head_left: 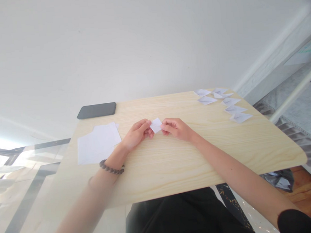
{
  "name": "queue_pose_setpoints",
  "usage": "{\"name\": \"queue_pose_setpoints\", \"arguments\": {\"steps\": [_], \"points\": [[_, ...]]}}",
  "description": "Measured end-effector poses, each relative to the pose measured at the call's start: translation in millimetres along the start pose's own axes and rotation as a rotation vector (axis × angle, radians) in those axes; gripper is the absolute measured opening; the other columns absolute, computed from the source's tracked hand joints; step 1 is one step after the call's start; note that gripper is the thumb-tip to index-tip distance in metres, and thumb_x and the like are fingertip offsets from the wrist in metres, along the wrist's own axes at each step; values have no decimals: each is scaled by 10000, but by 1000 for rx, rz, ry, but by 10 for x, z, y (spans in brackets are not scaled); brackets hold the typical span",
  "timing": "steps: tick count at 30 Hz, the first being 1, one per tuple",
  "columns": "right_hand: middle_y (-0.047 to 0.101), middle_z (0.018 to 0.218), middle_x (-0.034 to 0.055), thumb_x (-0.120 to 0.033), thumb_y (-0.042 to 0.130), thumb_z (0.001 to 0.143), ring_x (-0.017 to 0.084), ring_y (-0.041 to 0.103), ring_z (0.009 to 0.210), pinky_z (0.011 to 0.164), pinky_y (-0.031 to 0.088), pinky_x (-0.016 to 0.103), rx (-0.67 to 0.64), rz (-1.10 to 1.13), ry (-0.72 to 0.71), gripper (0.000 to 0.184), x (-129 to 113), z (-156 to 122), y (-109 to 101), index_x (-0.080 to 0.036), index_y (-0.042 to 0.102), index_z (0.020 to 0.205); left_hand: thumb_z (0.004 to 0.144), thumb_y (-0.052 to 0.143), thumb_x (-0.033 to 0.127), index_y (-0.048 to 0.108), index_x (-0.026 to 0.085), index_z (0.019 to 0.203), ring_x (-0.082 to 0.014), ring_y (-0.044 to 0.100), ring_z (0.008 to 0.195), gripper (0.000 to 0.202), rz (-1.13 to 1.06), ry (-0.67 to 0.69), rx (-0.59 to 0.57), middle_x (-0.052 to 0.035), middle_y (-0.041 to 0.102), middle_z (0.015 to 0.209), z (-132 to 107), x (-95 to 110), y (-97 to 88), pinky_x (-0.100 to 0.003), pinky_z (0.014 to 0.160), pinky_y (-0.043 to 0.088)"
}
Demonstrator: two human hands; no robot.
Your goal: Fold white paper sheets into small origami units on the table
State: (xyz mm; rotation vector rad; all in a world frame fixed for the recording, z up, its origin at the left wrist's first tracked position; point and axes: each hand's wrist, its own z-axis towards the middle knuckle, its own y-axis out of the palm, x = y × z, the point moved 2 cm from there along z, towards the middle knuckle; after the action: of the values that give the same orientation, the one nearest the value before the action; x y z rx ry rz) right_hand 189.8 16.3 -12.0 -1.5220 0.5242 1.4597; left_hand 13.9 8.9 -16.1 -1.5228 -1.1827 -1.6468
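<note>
Between my hands, over the middle of the table, is a small folded piece of white paper point(156, 125). My left hand point(138, 133), with a dark bead bracelet on its wrist, pinches the paper's left side between thumb and fingers. On the opposite side my right hand point(177, 128) grips the paper's right corner the same way. Flat white paper sheets point(96, 145) lie overlapping on the table just left of my left hand. Toward the far right corner rest several folded white paper pieces point(235, 110), pointed in shape.
A black phone point(97, 110) lies at the far left of the wooden table point(175, 168). The table's far edge runs along a white wall point(145, 42). On the floor at the right is a dark bag point(281, 180) with white paper in it.
</note>
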Motion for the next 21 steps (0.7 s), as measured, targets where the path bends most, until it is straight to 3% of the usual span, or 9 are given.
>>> {"name": "queue_pose_setpoints", "arguments": {"steps": [7,12,17,21], "points": [[527,629,-9,-348,463,826,97,503,598,608,408,238,-20,18,-22,238,-23,-3,-26,-162,514,687,867,415,420,485,166,741,-106,491,586,292,412,136,108,0,554,627,-38,17,-15,-244,602,393],[530,628,-8,-355,465,823,96,496,589,593,397,234,-1,-53,-35,234,4,-7,7,-164,530,703,883,354,417,525,165,785,-120,515,602,320,468,125,134,-16,585,676,-61,61,43,-252,611,406],[522,609,-15,-350,466,818,90,468,565,565,373,224,17,-147,-45,228,20,-10,35,-168,529,696,805,507,452,576,149,849,-108,489,574,313,566,113,123,-5,569,660,-60,38,42,-222,531,358],[522,618,-15,-342,462,825,90,478,574,577,382,223,-31,-150,-55,224,10,-5,45,-166,531,704,794,528,440,596,134,845,-115,496,598,317,550,130,92,-22,586,690,-24,-15,-20,-228,546,368]]}}
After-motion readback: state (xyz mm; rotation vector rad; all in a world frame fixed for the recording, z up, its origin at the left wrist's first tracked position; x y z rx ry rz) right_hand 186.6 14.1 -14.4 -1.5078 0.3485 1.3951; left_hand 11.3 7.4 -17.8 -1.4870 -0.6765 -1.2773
